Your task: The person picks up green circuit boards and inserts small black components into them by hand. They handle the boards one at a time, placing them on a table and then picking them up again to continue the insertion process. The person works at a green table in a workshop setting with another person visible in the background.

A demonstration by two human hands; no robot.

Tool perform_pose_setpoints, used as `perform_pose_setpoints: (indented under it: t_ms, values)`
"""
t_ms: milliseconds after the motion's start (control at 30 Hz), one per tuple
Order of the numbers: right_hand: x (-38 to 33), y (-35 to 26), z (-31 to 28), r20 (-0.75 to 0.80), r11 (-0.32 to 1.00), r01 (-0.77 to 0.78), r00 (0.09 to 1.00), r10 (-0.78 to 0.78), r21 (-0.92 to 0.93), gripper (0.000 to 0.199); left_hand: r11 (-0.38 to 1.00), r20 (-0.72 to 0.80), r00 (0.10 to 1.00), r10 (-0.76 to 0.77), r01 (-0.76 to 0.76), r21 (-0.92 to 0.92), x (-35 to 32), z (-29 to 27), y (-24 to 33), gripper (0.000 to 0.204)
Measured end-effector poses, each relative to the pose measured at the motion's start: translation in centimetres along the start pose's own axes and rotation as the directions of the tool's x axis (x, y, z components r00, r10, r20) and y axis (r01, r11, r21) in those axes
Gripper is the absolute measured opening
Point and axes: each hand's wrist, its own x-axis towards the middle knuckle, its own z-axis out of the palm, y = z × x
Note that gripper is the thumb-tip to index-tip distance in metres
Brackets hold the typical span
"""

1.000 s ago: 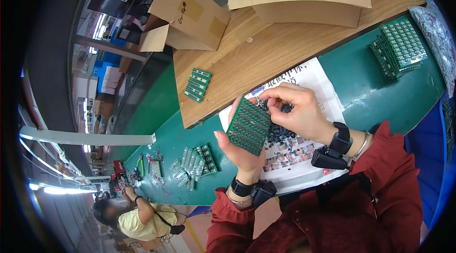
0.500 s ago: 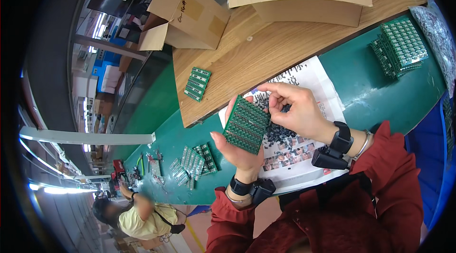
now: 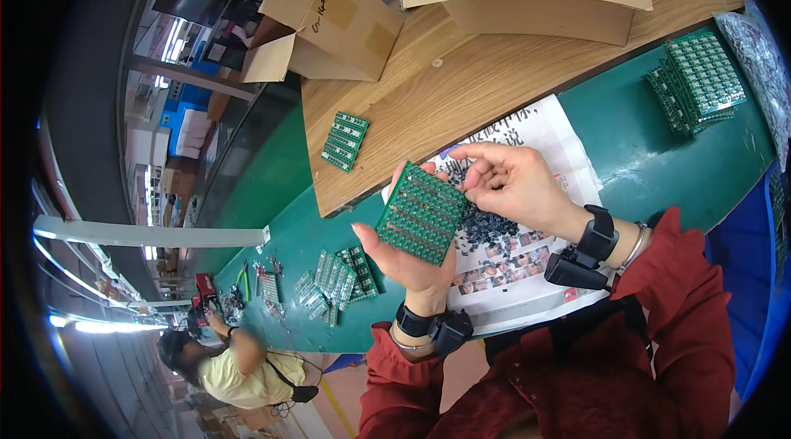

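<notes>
A green circuit board panel (image 3: 422, 212) with rows of small pads lies tilted across my left hand (image 3: 412, 267), whose fingers hold it from beneath and along its far edge. The thumb points out past the panel's left side. At the panel's right edge my right hand (image 3: 519, 183) has thumb and fingers pinched together; whatever is between the tips is too small to make out. Below the hands, many small black parts (image 3: 486, 227) are heaped on a printed paper sheet (image 3: 527, 295) on the green table.
Another panel (image 3: 344, 142) lies on the wooden board (image 3: 445, 101). Stacked panels (image 3: 704, 80) stand at the right beside a clear plastic bag (image 3: 754, 51). More panels (image 3: 336, 276) and green-handled pliers (image 3: 244, 281) lie left. Cardboard boxes (image 3: 350, 23) stand behind. A person (image 3: 243, 377) works at far left.
The panel and my left hand have shifted slightly left, with the panel turned a little. My right hand stays pinched near its right edge.
</notes>
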Motion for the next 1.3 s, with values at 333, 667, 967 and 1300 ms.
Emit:
perform_pose_setpoints:
  t_ms: [333,667,967,1300]
  values:
    - [-0.5,-0.4,0.1,-0.014,0.966,0.096,0.995,-0.102,-0.238,0.036,0.948,0.046,0.984,0.172,-0.178,0.264,-0.2,0.1,-0.7,0.091]
    - [-0.4,-0.3,0.3,-0.047,0.897,0.281,0.948,-0.315,-0.341,0.034,0.947,-0.007,0.992,0.127,-0.119,0.298,-0.4,1.0,-0.9,0.091]
    - [-0.6,-0.4,0.4,-0.003,0.976,0.083,0.996,-0.086,-0.203,0.038,0.996,-0.063,0.997,0.049,-0.044,0.073,0.0,0.4,-0.7,0.088]
    - [-0.9,-0.7,0.9,0.004,0.881,0.24,0.965,-0.261,-0.408,0.041,0.976,-0.04,0.992,0.117,-0.107,0.191,-0.8,1.2,-1.5,0.094]
